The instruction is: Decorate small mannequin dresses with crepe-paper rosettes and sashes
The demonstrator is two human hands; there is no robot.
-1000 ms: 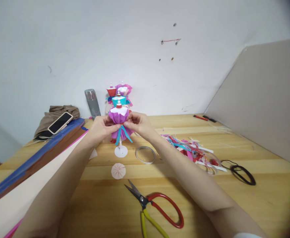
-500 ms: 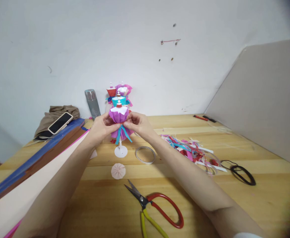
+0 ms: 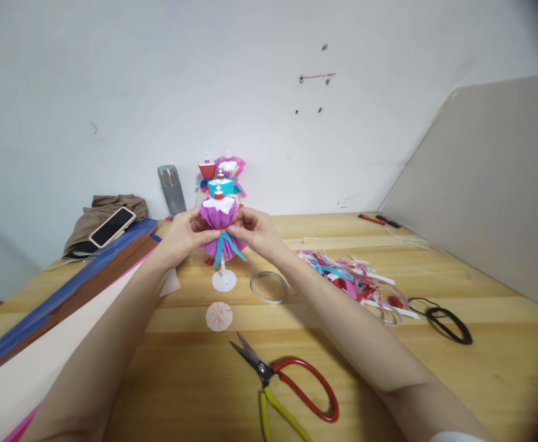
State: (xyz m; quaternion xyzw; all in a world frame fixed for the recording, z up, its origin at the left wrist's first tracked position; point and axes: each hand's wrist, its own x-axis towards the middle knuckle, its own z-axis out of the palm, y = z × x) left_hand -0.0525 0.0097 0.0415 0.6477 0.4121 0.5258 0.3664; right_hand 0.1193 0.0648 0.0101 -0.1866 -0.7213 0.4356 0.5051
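Purple dress (image 3: 218, 217) sits between 2 hands (image 3: 182, 236) (image 3: 258, 233), waist pinched.

Scissors (image 3: 263, 371) and colourful scraps (image 3: 349, 279) on a wooden table (image 3: 181, 380) suggest a craft workspace.

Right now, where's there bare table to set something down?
Between your left forearm and the scissors, and right of your right forearm, nearer you than the black band. It's crowded around the small dress, at the colored scraps, and leftward with sheets and phone.

Wooden table (image 3: 186, 380) with scissors (image 3: 262, 369), scraps (image 3: 349, 279)
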